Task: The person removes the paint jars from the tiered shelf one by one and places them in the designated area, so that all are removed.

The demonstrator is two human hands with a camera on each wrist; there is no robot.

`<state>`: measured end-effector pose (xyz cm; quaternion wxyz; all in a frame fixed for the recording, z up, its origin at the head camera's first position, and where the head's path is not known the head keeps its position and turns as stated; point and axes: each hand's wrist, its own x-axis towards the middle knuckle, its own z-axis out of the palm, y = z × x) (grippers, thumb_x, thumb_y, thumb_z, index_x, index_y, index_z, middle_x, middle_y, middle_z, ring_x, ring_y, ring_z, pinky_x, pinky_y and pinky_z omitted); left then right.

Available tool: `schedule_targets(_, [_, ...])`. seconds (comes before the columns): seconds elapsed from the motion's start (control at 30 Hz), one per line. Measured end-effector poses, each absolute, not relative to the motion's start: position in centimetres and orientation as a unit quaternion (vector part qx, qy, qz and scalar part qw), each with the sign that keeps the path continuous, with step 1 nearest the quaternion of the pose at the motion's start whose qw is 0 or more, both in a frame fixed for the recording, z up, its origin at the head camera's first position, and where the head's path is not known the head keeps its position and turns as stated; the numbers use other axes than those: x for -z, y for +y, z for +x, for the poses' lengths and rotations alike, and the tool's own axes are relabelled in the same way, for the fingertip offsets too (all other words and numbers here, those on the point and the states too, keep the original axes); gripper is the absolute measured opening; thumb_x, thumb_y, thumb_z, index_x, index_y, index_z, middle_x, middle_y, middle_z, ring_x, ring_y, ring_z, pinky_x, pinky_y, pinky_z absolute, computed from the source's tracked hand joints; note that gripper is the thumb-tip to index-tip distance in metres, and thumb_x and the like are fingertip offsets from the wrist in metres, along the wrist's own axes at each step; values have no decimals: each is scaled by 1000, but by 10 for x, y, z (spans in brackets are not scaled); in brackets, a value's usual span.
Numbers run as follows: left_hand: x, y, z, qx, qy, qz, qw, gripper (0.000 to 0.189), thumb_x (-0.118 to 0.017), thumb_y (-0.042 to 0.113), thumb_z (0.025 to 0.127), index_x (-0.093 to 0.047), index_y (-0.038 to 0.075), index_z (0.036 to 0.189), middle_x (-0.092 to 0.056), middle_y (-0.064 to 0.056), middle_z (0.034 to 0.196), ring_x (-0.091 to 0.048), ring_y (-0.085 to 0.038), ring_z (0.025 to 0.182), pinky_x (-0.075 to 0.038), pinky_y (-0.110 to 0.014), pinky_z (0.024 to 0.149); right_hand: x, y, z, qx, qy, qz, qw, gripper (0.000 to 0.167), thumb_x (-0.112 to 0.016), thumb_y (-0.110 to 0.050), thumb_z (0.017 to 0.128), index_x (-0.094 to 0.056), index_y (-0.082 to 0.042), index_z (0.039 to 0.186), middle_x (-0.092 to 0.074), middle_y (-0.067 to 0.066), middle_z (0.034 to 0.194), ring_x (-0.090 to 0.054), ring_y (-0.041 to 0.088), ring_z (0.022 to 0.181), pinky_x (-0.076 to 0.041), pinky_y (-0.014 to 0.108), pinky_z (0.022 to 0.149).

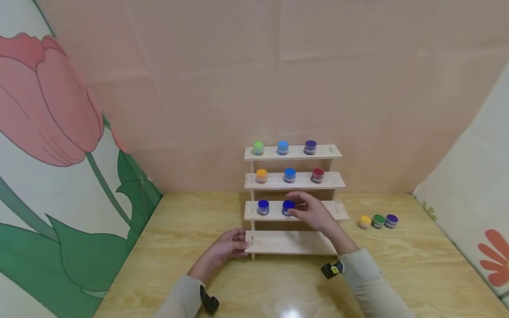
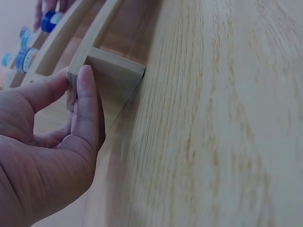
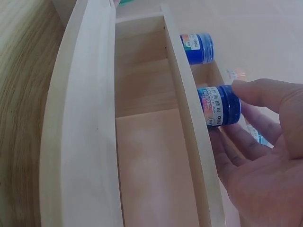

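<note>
A wooden stepped rack (image 1: pixel 294 243) with four tiers stands on the table. My right hand (image 1: pixel 312 212) holds a dark blue paint jar (image 3: pixel 218 106) by its lid, thumb on one side and fingers behind. That jar is upright at the middle of the second tier from the bottom. Left of it on the same tier is another blue paint jar (image 1: pixel 263 207). At the rack's lower left corner, my left hand (image 1: pixel 226 247) grips the end of the bottom board, which the left wrist view shows between thumb and fingers (image 2: pixel 86 101).
Higher up stand yellow (image 1: pixel 261 176), blue (image 1: pixel 290 175) and red (image 1: pixel 317 176) jars, and above them green (image 1: pixel 258 148), light blue (image 1: pixel 282 148) and purple (image 1: pixel 310 147) ones. Right of the rack, yellow (image 1: pixel 364 221), green (image 1: pixel 378 221) and purple (image 1: pixel 391 221) jars sit on the table (image 1: pixel 191 216).
</note>
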<state>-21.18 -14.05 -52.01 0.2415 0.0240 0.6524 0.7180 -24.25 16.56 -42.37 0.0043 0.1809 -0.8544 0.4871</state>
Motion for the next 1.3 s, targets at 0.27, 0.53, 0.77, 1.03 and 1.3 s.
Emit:
schedule_targets(0.27, [517,-138,-215,-717,654,21,242,60,-66,-5,93,-39,-11,146,-55,-9,107,-65,-18,88,-63,-28,78,425,165,-248,-455,-872,182,-4,40,-72,-6,93,-61,-8,132,-62,17,133,-58,39,123,-49,56,106])
schedule_targets(0.53, [515,-137,-217,-716,655,22,241,59,-66,-4,93,-40,-10,146,-56,-9,107,-65,-18,88,-63,-28,78,425,163,-250,-437,-883,169,-8,43,-71,-4,93,-60,-7,134,-60,18,135,-57,40,124,-48,58,107])
schedule_targets(0.77, [518,-138,-214,-718,651,22,245,59,-65,-5,93,-39,-11,145,-56,-9,106,-65,-19,89,-63,-28,79,423,168,-243,-448,-879,162,1,40,-72,-6,93,-62,-7,132,-62,17,131,-61,37,120,-53,52,103])
schedule_targets(1.03, [519,-138,-211,-718,651,17,246,59,-66,-4,93,-39,-11,146,-56,-8,107,-65,-18,89,-63,-30,79,422,198,-227,-468,-866,175,28,40,-74,-9,93,-61,-5,131,-63,18,127,-62,36,116,-56,49,99])
schedule_targets(1.3, [517,-138,-210,-715,656,20,240,60,-67,-5,92,-40,-11,146,-57,-9,108,-65,-18,88,-63,-30,79,419,238,-211,-461,-873,158,18,46,-70,-20,97,-55,-7,138,-58,20,134,-59,40,121,-54,52,101])
